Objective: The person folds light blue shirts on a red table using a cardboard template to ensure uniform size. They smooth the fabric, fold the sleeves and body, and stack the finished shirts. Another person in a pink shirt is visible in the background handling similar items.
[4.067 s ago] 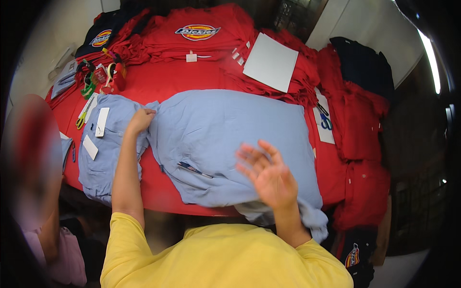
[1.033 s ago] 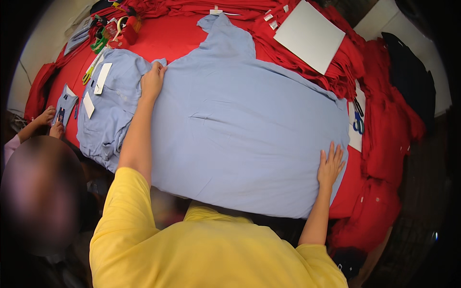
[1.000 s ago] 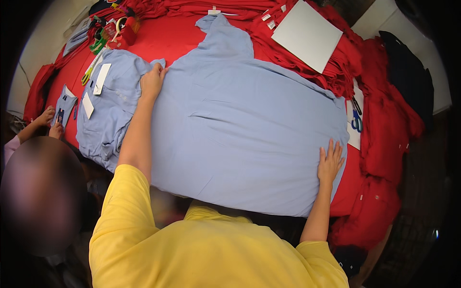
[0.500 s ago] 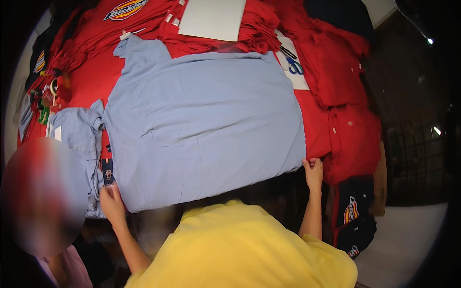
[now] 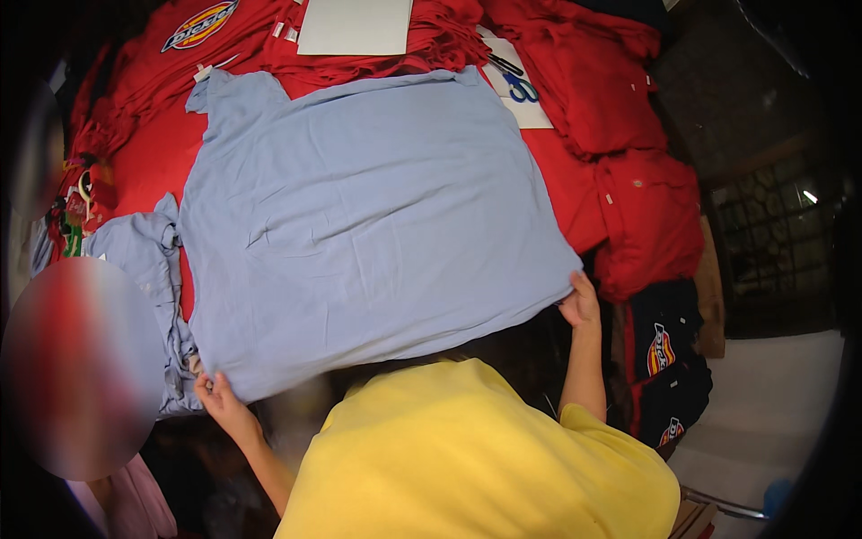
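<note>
A light blue shirt (image 5: 359,207) lies spread flat over a red cloth, a short sleeve at its far left and its near hem along the table's front. My left hand (image 5: 226,409) pinches the near left corner of the hem. At the near right corner my right hand (image 5: 582,304) grips the hem between thumb and fingers. The cloth is pulled fairly straight between both hands, with soft creases across its middle. Left of it lies a second, crumpled light blue garment (image 5: 144,242).
Red garments (image 5: 620,90) are piled at the far side and right. A white board (image 5: 353,25) rests on the far pile, and blue-handled scissors (image 5: 521,87) lie on white paper. Dark folded garments (image 5: 664,332) hang at the right edge. A person in pink (image 5: 135,494) is at the left.
My left hand has left the dark hang tag and holds the hem corner; the tag is out of sight. My right hand has drawn its corner slightly outward. The view has shifted.
</note>
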The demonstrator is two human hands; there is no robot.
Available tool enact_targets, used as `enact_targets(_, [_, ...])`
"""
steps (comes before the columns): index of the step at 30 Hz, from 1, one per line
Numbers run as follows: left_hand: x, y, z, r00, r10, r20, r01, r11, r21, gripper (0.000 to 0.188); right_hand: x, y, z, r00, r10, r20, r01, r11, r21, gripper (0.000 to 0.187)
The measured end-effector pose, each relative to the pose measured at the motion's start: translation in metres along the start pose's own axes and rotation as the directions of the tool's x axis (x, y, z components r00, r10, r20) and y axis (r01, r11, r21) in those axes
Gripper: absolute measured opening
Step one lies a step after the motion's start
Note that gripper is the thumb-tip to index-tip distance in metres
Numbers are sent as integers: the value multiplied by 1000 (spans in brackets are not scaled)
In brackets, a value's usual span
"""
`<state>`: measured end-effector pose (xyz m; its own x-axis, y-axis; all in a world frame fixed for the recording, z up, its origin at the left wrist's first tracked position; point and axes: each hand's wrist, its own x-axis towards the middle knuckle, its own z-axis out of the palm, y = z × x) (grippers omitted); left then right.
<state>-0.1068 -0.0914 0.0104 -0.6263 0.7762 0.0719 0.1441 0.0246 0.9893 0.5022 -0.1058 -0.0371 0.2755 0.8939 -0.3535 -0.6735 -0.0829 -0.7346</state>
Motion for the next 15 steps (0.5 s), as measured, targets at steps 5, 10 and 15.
enact_targets(5, [-13,-47,-16,960,-252,119,251,968,27,45,3,-29,-20,999,-48,-23,38,943,-330,37])
enact_targets(10, [0,-22,0,972,-216,90,215,976,23,54,30,-48,-6,944,-156,-290,-252,227,-941,18])
enact_targets(15, [36,-49,-1,989,-145,-20,146,987,59,47,82,-41,103,870,-393,296,236,-196,-952,22])
